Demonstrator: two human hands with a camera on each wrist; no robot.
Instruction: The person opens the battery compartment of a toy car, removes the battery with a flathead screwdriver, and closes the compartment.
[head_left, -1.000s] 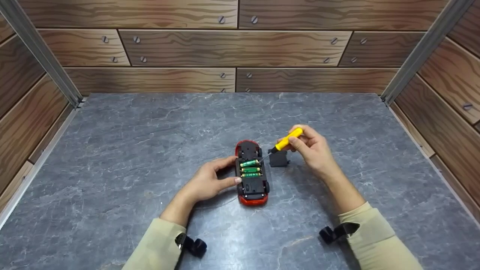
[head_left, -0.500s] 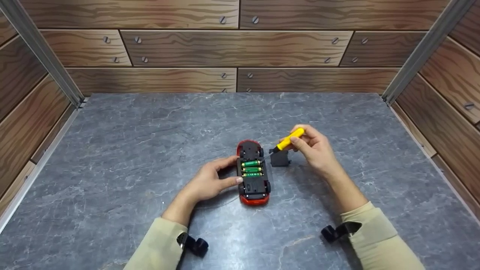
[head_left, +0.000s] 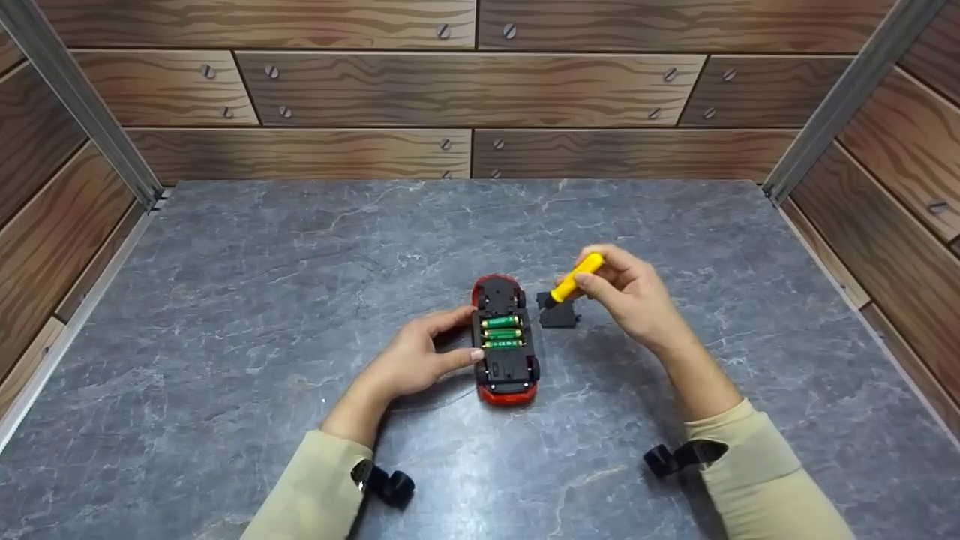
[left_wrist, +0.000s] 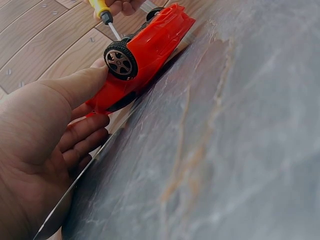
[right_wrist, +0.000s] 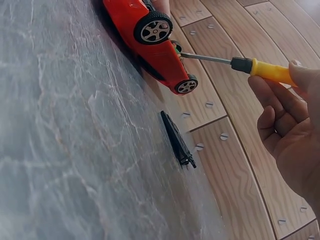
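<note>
A red toy car (head_left: 506,394) lies upside down on the table, its black underside facing up. Several green batteries (head_left: 502,334) sit side by side in its open battery compartment. My left hand (head_left: 416,356) holds the car by its left side, with the thumb (left_wrist: 90,82) beside a wheel (left_wrist: 120,61). A yellow-handled screwdriver (head_left: 576,279) is pinched in my right hand (head_left: 626,296), its shaft slanting down toward the far battery. In the right wrist view the shaft (right_wrist: 205,57) reaches the car's edge; whether its tip touches a battery is hidden.
A black battery cover (head_left: 557,313) lies on the grey marbled table (head_left: 300,255), just right of the car and partly under the screwdriver in the head view. A thin wire-like line (head_left: 439,405) runs from the car toward the left wrist. Wood-patterned walls (head_left: 472,90) enclose the table.
The far battery, tilted a second ago, now lies level in line with the others. The screwdriver's handle has tipped slightly more upright. The left hand keeps its hold on the car.
</note>
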